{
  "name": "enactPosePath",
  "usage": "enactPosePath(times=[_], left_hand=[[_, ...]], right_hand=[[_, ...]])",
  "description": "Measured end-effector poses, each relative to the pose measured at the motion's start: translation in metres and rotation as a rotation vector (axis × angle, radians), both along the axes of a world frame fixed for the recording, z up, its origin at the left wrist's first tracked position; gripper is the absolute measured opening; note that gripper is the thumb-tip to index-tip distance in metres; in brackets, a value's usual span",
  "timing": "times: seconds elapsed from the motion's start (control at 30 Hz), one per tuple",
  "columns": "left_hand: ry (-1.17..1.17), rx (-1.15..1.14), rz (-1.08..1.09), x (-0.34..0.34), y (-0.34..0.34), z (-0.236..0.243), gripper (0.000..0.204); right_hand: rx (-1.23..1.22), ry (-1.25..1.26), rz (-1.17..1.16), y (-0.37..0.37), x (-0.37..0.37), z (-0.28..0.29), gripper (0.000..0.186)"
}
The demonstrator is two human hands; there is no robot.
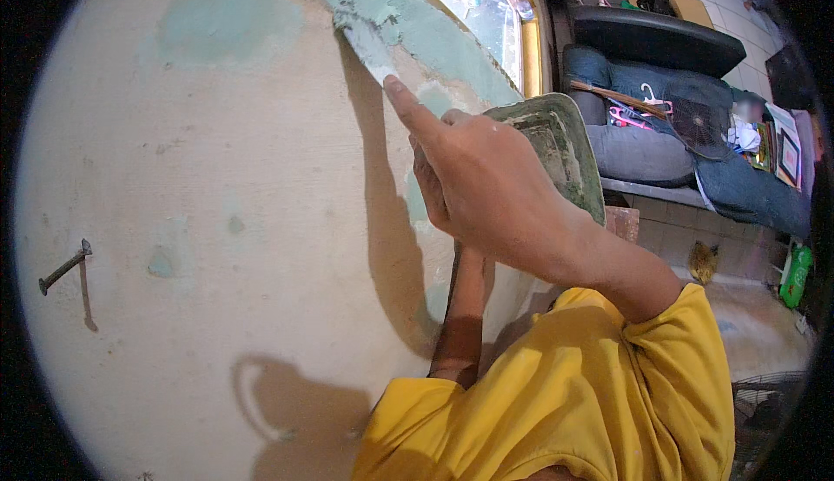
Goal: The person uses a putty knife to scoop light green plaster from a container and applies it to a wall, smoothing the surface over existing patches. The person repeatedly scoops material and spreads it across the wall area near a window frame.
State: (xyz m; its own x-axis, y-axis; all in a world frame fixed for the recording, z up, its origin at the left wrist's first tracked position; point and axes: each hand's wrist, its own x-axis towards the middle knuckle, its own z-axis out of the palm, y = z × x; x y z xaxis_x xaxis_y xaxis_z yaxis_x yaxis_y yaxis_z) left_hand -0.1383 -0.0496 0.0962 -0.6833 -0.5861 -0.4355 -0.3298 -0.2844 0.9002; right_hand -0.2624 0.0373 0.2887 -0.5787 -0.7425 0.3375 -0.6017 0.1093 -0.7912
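Observation:
My right hand [495, 177] is closed round a putty knife, its index finger stretched along the pale blade [367, 46]. The blade's tip touches the wall [261, 177] at the lower edge of a light-green putty band [417, 25]. Behind my right hand is a dark green, squarish container [556, 138], its inside smeared with grey-green residue. My left forearm [465, 307] rises towards the container, but my right hand and arm hide the left hand. How the left fingers hold or touch the container cannot be seen.
A bent nail [65, 268] sticks out of the wall at left. Green putty patches [228, 19] mark the wall. A yellow-framed window [473, 3] borders the putty band. Rightward stand a dark sofa [643, 168] loaded with belongings, a fan grille [699, 125] and a green bottle [795, 277].

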Motion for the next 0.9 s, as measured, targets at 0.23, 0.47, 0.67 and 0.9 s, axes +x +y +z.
enactPosePath(times=[0.23,0.47,0.67,0.9], left_hand=[[0.013,-0.045,0.013,0.001,0.000,0.001,0.064],[0.025,-0.064,0.018,0.005,0.000,0.000,0.065],[0.026,-0.011,-0.013,-0.010,0.006,0.004,0.065],[0.042,0.027,-0.047,-0.003,0.007,0.011,0.065]], right_hand=[[-0.194,0.123,-0.139,0.019,-0.030,0.009,0.038],[0.000,0.100,-0.152,-0.035,-0.005,0.021,0.063],[0.017,0.148,-0.100,-0.039,0.020,0.013,0.060],[0.145,0.056,0.036,0.000,0.026,0.018,0.071]])
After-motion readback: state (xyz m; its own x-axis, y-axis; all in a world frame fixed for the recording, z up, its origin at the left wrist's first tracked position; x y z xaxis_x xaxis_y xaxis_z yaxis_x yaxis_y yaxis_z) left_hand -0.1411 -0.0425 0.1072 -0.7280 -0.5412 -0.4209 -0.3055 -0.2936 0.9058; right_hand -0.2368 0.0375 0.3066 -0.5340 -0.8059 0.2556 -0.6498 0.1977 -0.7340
